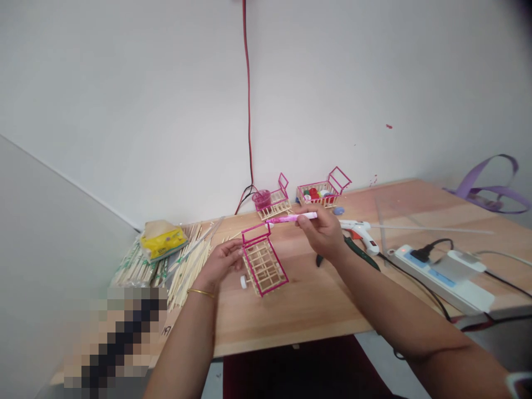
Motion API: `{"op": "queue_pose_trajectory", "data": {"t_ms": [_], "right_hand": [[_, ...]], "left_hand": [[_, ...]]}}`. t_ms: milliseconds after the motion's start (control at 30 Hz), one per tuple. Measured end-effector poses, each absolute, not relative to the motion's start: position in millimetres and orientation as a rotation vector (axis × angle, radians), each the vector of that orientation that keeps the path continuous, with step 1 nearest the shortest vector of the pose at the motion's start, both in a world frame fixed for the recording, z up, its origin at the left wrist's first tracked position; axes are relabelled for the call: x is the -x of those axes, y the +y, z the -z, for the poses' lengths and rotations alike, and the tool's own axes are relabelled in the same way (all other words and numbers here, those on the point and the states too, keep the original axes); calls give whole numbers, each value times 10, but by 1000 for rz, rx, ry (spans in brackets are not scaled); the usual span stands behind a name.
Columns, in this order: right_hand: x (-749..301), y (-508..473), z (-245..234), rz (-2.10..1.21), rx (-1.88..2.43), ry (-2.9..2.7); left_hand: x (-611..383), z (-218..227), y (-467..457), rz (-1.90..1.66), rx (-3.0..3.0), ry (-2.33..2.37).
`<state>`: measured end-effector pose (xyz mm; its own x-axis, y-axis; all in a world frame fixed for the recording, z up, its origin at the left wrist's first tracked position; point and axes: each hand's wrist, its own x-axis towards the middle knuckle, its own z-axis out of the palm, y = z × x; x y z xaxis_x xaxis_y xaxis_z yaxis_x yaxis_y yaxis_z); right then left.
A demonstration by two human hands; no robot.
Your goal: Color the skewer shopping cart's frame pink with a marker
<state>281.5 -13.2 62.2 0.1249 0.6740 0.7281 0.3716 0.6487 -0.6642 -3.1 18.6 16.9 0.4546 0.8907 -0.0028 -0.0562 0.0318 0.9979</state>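
A small cart of thin wooden sticks (266, 263), its top rim and handle frame coloured magenta, is tilted above the table in front of me. My left hand (222, 260) grips it by its left side near the handle. A white wheel (244, 282) shows at its lower left. Between the fingers of my right hand (322, 230) is a white paintbrush (305, 216) smeared with pink. Its tip points left and meets the cart's magenta handle frame, or lies just in front of it; I cannot tell which.
Behind stand a second stick cart (274, 205), a cup of magenta paint (261, 198) and a third cart (318, 194) holding coloured pots. Wooden sticks (183, 271) and a yellow packet (163, 241) lie left. A glue gun (361, 233), pliers (361, 254) and power strip (443, 280) lie right.
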Motion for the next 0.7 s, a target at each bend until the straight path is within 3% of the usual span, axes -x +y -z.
{"op": "queue_pose_trajectory", "data": {"t_ms": [700], "right_hand": [[-2721, -120, -552, -194, 829, -1397]], "left_hand": [[-28, -28, 202, -954, -1280, 788]]}}
